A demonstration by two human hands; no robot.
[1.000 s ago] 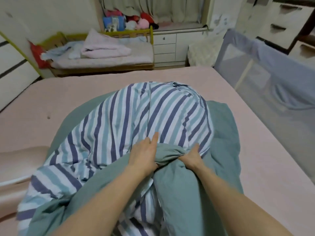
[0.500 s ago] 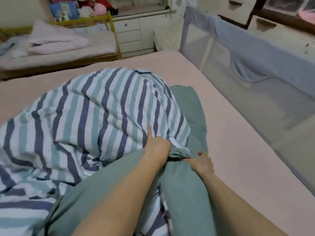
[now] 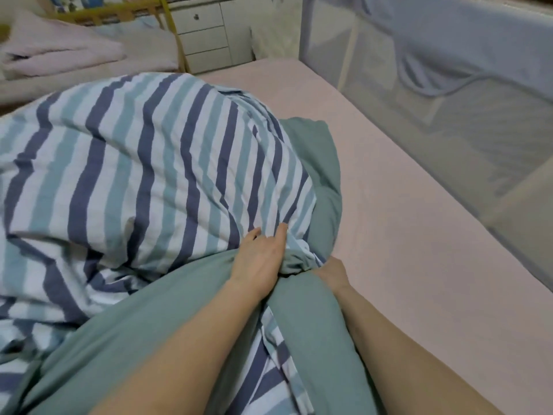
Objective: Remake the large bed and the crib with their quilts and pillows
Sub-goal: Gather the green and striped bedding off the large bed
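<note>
Quilt (image 3: 155,163) lies heaped on the big bed (image 3: 419,235), striped face up, its green underside turned out along the near and right edges. It sits left of centre; the pink sheet is bare on the right, up to the mesh bed rail (image 3: 449,85).

Left hand (image 3: 260,262) rests on the bunched green fold where it meets the stripes, thumb and forefinger lying out along the cloth, the other fingers tucked into the fold, so a grip. Right hand (image 3: 332,272) is just beside it, fingers buried under the same gather; looks like a grip too, though the fingertips are hidden.

Crib (image 3: 119,13) stands beyond the far edge of the bed, a folded pink blanket (image 3: 59,55) lying on it. Not yet touched, by the look.

Risks, as I judge them: both hands hold one tight bunch rather than two corners, so a pull could drag the whole heap instead of spreading it. The filling may stay lumped inside. A hard throw rightward could catch the rail.
</note>
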